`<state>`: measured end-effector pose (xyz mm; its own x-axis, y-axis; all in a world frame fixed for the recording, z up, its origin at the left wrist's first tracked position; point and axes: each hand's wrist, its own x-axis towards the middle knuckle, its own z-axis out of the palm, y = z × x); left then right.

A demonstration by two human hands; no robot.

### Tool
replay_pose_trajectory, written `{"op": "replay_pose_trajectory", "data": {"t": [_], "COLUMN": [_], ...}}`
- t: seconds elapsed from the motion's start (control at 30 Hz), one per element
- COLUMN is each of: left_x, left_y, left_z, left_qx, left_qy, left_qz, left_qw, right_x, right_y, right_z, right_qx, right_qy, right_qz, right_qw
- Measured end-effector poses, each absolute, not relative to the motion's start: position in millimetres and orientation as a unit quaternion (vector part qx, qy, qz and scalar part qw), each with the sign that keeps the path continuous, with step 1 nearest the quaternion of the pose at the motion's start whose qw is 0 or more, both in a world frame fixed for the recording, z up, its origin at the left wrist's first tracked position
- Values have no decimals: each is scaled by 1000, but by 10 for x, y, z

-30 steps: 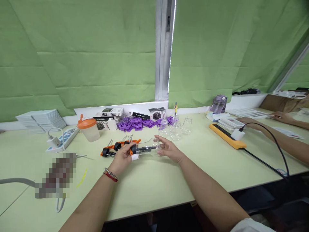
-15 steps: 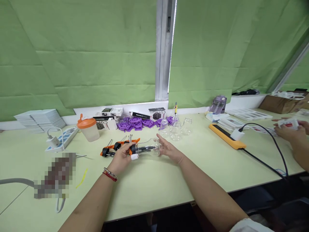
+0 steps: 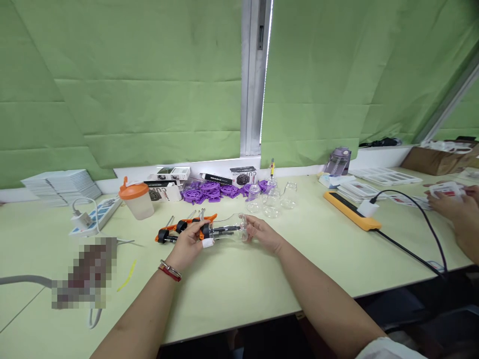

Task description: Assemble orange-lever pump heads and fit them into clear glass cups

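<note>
My left hand [image 3: 189, 243] is closed round the orange-and-black end of a clear tube-shaped pump [image 3: 224, 231], with a white cover on one fingertip. My right hand [image 3: 262, 234] is cupped against the tube's other, clear end. Just behind my left hand lie more orange-handled tools with black knobs [image 3: 179, 227]. A group of small clear glass cups [image 3: 271, 199] stands farther back on the pale green table [image 3: 239, 284].
Purple plastic discs [image 3: 211, 191] and small boxes [image 3: 168, 174] line the back edge. An orange-lidded cup [image 3: 136, 198] and a power strip [image 3: 95, 217] sit at the left, a yellow power strip [image 3: 352, 210] with a black cable at the right. Another person's hands [image 3: 454, 207] hold cards at far right.
My right hand's fingers have curled closer onto the tube's clear end. The other person's arm at the right has drawn back, and their hands now hold cards.
</note>
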<state>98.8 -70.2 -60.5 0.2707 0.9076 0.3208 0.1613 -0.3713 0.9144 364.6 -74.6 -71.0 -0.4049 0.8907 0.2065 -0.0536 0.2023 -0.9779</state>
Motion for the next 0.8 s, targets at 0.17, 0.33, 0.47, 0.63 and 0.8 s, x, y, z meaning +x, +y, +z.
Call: {"op": "replay_pose_trajectory", "data": {"t": [0.17,0.33,0.47,0.63,0.8], "left_x": [980,972,970,969,960], "left_y": [-684,-667,-667,-659,-634], "left_z": [-621,-659,-675,-690,-720], "left_qx": [679,680,682,686,695], "left_qy": [390,386,392,391,393], "left_qz": [467,469,462,466,465], "left_qw": [412,412,410,398,382], "right_x": [3664,3641,3609,3566,3538], "right_y": [-775,-801,-794,-776,-777], "right_z": [-684,-652,-631,-634,-653], "right_qx": [-298,-300,-320,-328,-338], "right_qy": [-620,-609,-601,-593,-570], "right_qz": [564,569,561,558,570], "right_qw": [456,463,472,480,486]}}
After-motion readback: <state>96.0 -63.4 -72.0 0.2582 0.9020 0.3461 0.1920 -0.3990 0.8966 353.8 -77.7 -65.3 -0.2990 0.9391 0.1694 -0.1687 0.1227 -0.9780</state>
